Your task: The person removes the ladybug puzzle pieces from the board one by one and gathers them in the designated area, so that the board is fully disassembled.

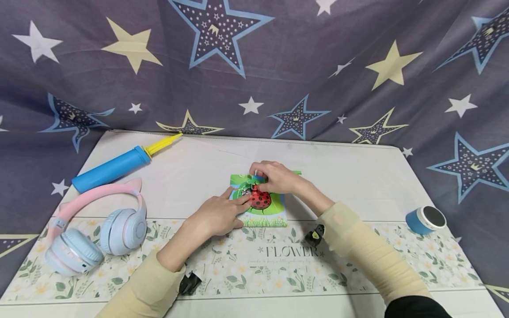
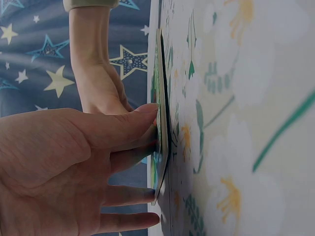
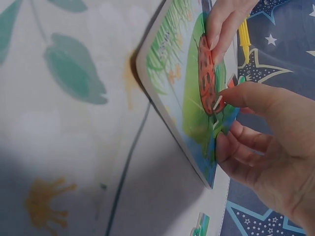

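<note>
A ladybug jigsaw puzzle (image 1: 265, 219) lies flat on the table, its picture showing a red spotted ladybug on a green leaf above grass. My left hand (image 1: 218, 214) rests on its left side with fingers extended, the fingertips touching the board. Over the upper part, my right hand (image 1: 278, 177) pinches a small puzzle piece (image 3: 219, 103) between thumb and fingers, tilted up from the board. Most of that piece is hidden by the fingers. A loose green piece (image 1: 297, 172) lies just beyond the right hand, also visible as a green piece (image 3: 201, 225) in the right wrist view.
A blue pump with a yellow nozzle (image 1: 113, 169) lies at the back left. Pink and blue headphones (image 1: 123, 231) sit in front of it. At the right stands a blue and white cylinder (image 1: 424, 220). A starry curtain (image 1: 222, 88) hangs behind the table.
</note>
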Demonstrator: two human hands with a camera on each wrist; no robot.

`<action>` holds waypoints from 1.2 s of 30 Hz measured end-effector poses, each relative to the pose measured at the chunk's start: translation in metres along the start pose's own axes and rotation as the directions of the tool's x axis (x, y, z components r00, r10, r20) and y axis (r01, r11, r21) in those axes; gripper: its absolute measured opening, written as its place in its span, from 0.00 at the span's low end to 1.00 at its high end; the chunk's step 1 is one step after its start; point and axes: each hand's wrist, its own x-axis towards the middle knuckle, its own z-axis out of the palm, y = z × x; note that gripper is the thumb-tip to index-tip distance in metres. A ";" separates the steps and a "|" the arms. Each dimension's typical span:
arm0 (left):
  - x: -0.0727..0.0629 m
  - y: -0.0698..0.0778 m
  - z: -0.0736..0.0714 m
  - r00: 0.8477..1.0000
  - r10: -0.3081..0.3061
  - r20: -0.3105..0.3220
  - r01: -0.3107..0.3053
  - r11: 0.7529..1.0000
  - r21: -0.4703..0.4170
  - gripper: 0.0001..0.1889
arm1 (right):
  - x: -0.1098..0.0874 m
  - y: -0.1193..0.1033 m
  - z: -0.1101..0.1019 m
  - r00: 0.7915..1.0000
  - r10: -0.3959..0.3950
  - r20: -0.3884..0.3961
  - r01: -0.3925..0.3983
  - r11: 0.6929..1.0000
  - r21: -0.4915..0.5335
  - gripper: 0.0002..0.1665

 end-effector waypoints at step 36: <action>0.001 0.001 0.000 1.000 -0.004 -0.006 0.004 1.000 -0.009 0.32 | -0.004 -0.008 0.014 0.990 0.089 -0.109 -0.087 0.996 0.023 0.19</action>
